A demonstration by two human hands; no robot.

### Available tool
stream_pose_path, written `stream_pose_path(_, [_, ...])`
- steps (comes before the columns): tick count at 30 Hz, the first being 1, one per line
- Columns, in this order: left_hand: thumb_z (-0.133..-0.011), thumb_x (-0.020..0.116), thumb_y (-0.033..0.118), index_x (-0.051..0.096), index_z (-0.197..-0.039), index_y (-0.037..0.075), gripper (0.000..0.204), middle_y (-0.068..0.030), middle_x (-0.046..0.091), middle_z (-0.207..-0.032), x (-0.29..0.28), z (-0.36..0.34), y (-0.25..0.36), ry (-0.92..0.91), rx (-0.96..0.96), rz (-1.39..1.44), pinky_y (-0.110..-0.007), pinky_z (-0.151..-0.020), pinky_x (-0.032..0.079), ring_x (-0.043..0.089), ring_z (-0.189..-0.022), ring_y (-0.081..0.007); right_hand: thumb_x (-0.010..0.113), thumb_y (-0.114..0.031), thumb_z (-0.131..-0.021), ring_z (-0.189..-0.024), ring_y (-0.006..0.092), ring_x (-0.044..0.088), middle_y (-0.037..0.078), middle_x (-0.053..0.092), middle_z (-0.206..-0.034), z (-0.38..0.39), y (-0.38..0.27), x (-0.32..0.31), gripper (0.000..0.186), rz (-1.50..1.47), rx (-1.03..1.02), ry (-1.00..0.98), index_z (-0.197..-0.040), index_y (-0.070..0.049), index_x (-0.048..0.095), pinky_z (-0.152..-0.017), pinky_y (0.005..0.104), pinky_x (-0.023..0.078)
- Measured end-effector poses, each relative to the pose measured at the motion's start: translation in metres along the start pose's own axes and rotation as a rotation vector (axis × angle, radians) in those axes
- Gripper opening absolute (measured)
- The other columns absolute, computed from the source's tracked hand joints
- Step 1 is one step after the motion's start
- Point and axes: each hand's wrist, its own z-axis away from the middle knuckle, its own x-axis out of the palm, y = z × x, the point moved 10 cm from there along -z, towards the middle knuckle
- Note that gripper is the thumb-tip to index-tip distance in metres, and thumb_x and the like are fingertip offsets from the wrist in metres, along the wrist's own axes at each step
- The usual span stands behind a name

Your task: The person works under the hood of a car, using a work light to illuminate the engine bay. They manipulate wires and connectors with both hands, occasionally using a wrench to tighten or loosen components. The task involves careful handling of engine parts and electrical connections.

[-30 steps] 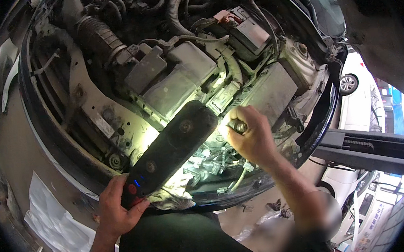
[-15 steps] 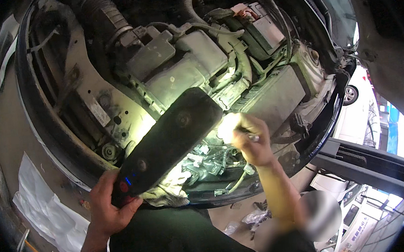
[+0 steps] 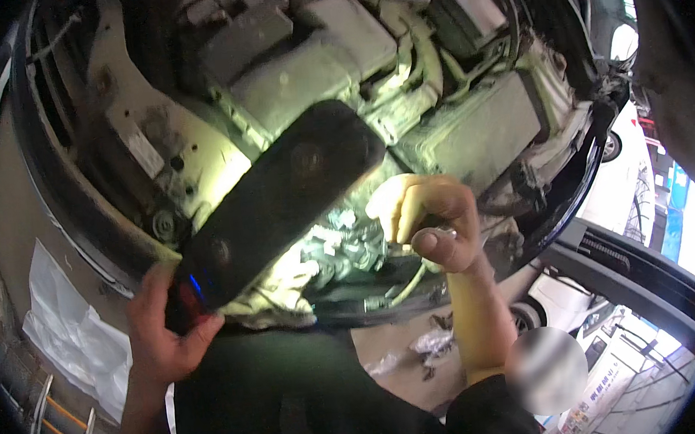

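My left hand (image 3: 161, 337) is closed round the near end of a long black work light (image 3: 288, 201), which shows small blue indicator lamps. Its beam falls on the engine bay beneath. My right hand (image 3: 436, 209) hovers to the right of the light's far end, fingers curled. A small shiny bit shows by the thumb, too small to name. Below that hand lies a brightly lit cluster of wiring and connectors (image 3: 347, 254), partly hidden by the light. A crumpled pale cloth (image 3: 276, 299) rests on the front edge of the bay, beside my left hand.
Dusty engine covers (image 3: 302, 76) and a dark box-shaped part (image 3: 481, 135) fill the bay beyond my hands. A grey metal beam (image 3: 632, 262) stands at the right. White sheeting (image 3: 76, 323) hangs at the left, and plastic wrapping (image 3: 433, 342) lies on the floor.
The view has shifted, so the engine bay sits higher in it. My right hand has drawn back from the light's end, out of the brightest glare. My left hand still holds the work light.
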Motion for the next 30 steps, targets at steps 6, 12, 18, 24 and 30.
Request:
stream_pose_path(6, [-0.075, 0.076, 0.021, 0.050, -0.122, -0.003, 0.059, -0.0173, 0.059, -0.105, 0.003, 0.005, -0.003, 0.005, -0.022, 0.053, -0.040, -0.085, 0.048, 0.061, -0.095, -0.0306, 0.060, -0.011, -0.080, -0.050, 0.0137, 0.045, 0.004, 0.050, -0.056, 0.029, 0.004, -0.006, 0.023, 0.071, 0.140, 0.161, -0.061, -0.001, 0.052, -0.048, 0.0299, 0.033])
stream_pose_path(12, [-0.074, 0.076, 0.020, 0.050, -0.124, -0.004, 0.061, -0.0178, 0.058, -0.106, 0.008, 0.006, -0.003, -0.058, -0.080, 0.024, -0.040, -0.084, 0.048, 0.061, -0.095, -0.0317, 0.058, -0.020, -0.092, -0.052, 0.0087, 0.031, 0.007, 0.037, -0.052, -0.007, 0.014, -0.004, 0.040, 0.207, 0.253, 0.261, -0.061, 0.003, 0.046, -0.046, 0.0315, 0.027])
stream_pose_path(18, [-0.072, 0.077, 0.019, 0.051, -0.122, -0.004, 0.061, -0.0183, 0.058, -0.106, 0.003, 0.009, 0.002, -0.024, -0.074, 0.034, -0.039, -0.084, 0.048, 0.061, -0.096, -0.0319, 0.051, -0.010, -0.087, -0.048, 0.0070, 0.035, 0.003, 0.040, -0.048, -0.032, 0.008, 0.000, 0.032, 0.249, 0.111, 0.113, -0.057, 0.001, 0.043, -0.044, 0.0303, 0.030])
stream_pose_path(24, [-0.069, 0.078, 0.020, 0.052, -0.119, -0.003, 0.061, -0.0173, 0.059, -0.099, 0.002, 0.006, -0.008, -0.008, -0.106, 0.021, -0.039, -0.079, 0.049, 0.062, -0.088, -0.0323, 0.052, -0.009, -0.080, -0.045, 0.0129, 0.031, 0.006, 0.034, -0.049, -0.027, 0.022, 0.002, 0.027, 0.302, 0.068, -0.081, -0.057, -0.002, 0.041, -0.043, 0.0342, 0.026])
stream_pose_path(30, [-0.068, 0.078, 0.021, 0.053, -0.116, -0.004, 0.059, -0.0193, 0.059, -0.097, 0.000, 0.003, -0.009, 0.051, -0.134, 0.015, -0.042, -0.076, 0.050, 0.061, -0.085, -0.0356, 0.052, -0.010, -0.078, -0.049, 0.0213, 0.046, 0.009, 0.048, -0.055, 0.016, 0.031, -0.019, 0.024, 0.099, 0.136, 0.050, -0.058, 0.001, 0.047, -0.047, 0.0339, 0.036])
